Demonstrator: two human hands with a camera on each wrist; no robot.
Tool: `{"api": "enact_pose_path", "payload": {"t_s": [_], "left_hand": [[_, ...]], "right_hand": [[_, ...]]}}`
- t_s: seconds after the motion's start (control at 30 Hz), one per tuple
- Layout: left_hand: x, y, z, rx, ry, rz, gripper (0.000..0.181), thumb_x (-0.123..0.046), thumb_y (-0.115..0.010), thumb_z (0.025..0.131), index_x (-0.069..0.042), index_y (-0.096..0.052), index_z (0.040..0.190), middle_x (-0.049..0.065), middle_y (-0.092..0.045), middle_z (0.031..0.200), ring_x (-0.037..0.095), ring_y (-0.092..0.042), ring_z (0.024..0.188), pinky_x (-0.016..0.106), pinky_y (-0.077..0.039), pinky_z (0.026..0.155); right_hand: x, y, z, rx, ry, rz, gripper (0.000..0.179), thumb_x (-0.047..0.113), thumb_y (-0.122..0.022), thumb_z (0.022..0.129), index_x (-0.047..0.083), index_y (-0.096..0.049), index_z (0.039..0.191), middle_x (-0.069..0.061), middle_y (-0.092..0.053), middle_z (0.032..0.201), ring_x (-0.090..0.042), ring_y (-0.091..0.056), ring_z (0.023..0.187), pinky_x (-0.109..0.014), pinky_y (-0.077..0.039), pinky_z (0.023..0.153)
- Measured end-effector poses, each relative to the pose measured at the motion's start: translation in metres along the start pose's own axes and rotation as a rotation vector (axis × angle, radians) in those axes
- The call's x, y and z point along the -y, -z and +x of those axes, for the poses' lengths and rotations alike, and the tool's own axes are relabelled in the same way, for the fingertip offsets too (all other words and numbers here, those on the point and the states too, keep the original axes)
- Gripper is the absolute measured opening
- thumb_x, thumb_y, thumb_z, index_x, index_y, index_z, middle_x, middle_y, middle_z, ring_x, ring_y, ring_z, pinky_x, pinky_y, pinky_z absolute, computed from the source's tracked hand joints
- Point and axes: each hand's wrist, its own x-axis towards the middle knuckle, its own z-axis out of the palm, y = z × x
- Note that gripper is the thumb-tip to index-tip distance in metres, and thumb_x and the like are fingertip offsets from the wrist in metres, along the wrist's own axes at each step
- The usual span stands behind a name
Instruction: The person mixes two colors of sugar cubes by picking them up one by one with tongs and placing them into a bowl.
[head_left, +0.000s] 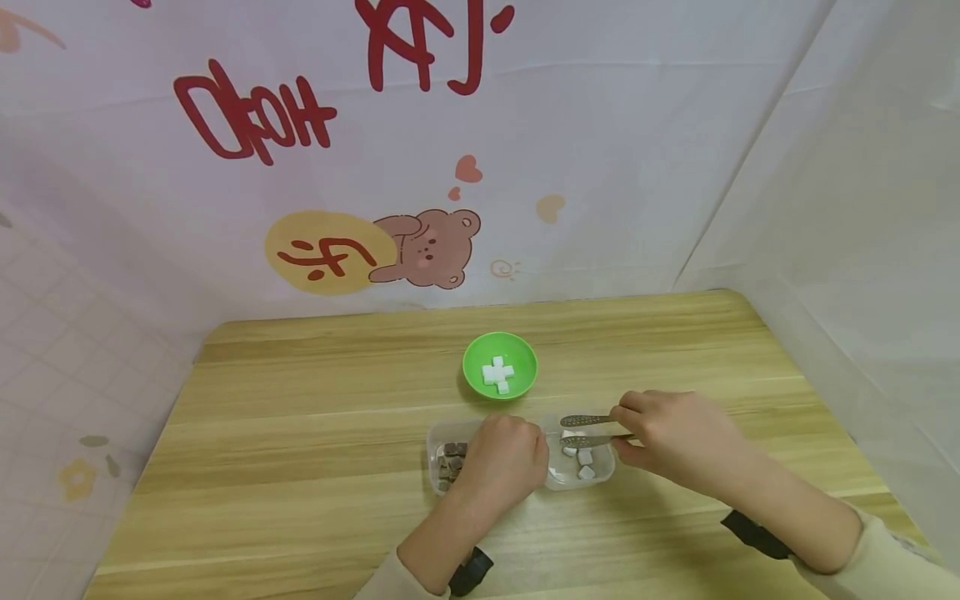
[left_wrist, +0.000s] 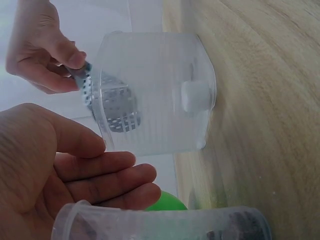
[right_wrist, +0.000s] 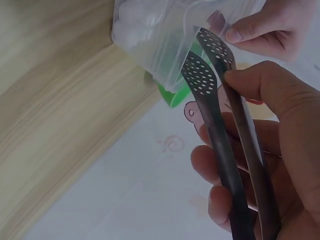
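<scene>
My right hand point(head_left: 678, 433) grips metal tongs point(right_wrist: 220, 125) with perforated tips. The tips stand apart, over the clear plastic tub point(head_left: 603, 475) that holds several white cubes point(head_left: 585, 456). In the left wrist view a tong tip shows through the tub wall, with a white cube point(left_wrist: 196, 96) low inside. Between this tub and a second clear tub point(head_left: 432, 454) of brown cubes point(head_left: 444, 472) is my left hand point(head_left: 504, 458). Its thumb is by the white-cube tub's rim, and its other fingers extend loosely point(left_wrist: 112, 177). Nothing shows pinched in them.
Behind the tubs a green bowl point(head_left: 528, 367) stands on the wooden table point(head_left: 300, 433), with several white cubes point(head_left: 495, 374) inside. A white printed cloth point(head_left: 600, 125) rises along the table's back edge, and pale cloth also hangs at both sides.
</scene>
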Motion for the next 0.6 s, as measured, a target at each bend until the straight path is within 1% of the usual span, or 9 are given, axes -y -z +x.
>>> {"api": "enact_pose_path", "payload": {"t_s": [0.17, 0.3, 0.43, 0.6], "left_hand": [[0.0, 0.001, 0.0, 0.012, -0.002, -0.011, 0.044, -0.005, -0.063, 0.089, -0.016, -0.047, 0.05, -0.009, -0.039, 0.048, 0.013, -0.046, 0.052, 0.034, -0.049, 0.068], [0.0, 0.001, 0.0, 0.016, -0.007, -0.011, 0.045, -0.005, -0.063, 0.09, -0.016, -0.045, 0.051, -0.009, -0.038, 0.048, 0.01, -0.042, 0.051, 0.033, -0.049, 0.069], [0.0, 0.001, 0.0, 0.02, -0.004, -0.003, 0.046, -0.006, -0.063, 0.09, -0.017, -0.043, 0.051, -0.009, -0.038, 0.049, 0.011, -0.043, 0.052, 0.033, -0.049, 0.068], [0.001, 0.0, 0.0, 0.024, -0.002, 0.006, 0.044, -0.007, -0.063, 0.091, -0.018, -0.046, 0.051, -0.009, -0.039, 0.05, 0.011, -0.045, 0.053, 0.033, -0.049, 0.069]], "right_hand": [[0.005, -0.004, 0.005, 0.057, 0.021, -0.034, 0.028, 0.018, -0.085, 0.065, 0.014, -0.059, 0.071, 0.009, -0.046, 0.067, -0.001, -0.032, 0.054, -0.018, -0.027, 0.042], [0.01, -0.005, 0.009, 0.114, 0.038, -0.067, 0.031, 0.017, -0.084, 0.066, 0.016, -0.054, 0.066, 0.009, -0.038, 0.065, -0.003, -0.028, 0.054, -0.02, -0.025, 0.043], [0.013, -0.005, 0.013, 0.175, 0.049, -0.093, 0.034, 0.017, -0.084, 0.068, 0.016, -0.05, 0.064, 0.008, -0.037, 0.064, -0.005, -0.028, 0.053, -0.02, -0.026, 0.043], [0.015, -0.004, 0.015, 0.205, 0.059, -0.114, 0.034, 0.016, -0.083, 0.069, 0.016, -0.049, 0.063, 0.007, -0.037, 0.064, -0.005, -0.027, 0.053, -0.021, -0.025, 0.043]]}}
